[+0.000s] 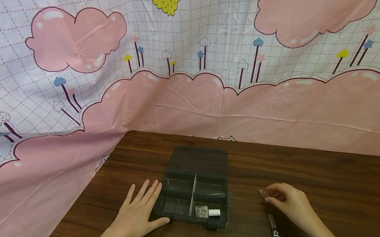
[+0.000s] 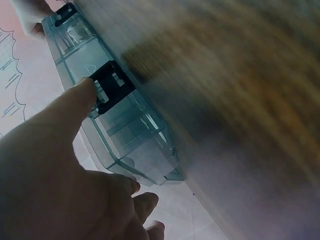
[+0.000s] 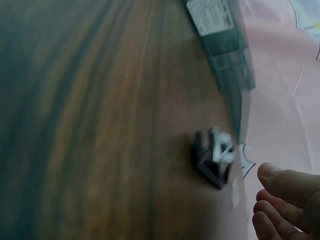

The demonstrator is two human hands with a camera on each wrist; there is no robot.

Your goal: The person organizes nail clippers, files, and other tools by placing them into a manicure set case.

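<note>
The smoky-grey transparent plastic organiser box (image 1: 194, 193) lies open on the dark brown wood-grain desk (image 1: 329, 181), near its front edge and a little left of the middle, its lid folded flat away from the person and its tray split into four compartments by thin clear walls. In the front right compartment lies a small clear bottle with a white cap (image 1: 208, 212), on its side; the other three compartments show nothing that can be made out. The left hand (image 1: 137, 215) rests flat on the desk just left of the box, fingers straight and spread, the thumb stretched along the box's front wall; the left wrist view shows the thumb tip (image 2: 82, 92) touching the black clasp (image 2: 111, 85) on that wall. To the right of the box, well apart from it, the right hand (image 1: 287, 203) hovers low over the desk with its fingers curled, pinching a small flat silvery piece (image 1: 264, 193) between thumb and fingertips; what the piece is cannot be told. Just in front of that hand a slim metal nail clipper (image 1: 273, 225) lies on the desk, pointing roughly towards the person. The right wrist view is blurred and shows a small dark and white clip-like thing (image 3: 215, 156) on the wood beside the fingertips (image 3: 275, 192). Behind the desk hangs a pink and white cartoon cloud backdrop cloth (image 1: 77, 43).
</note>
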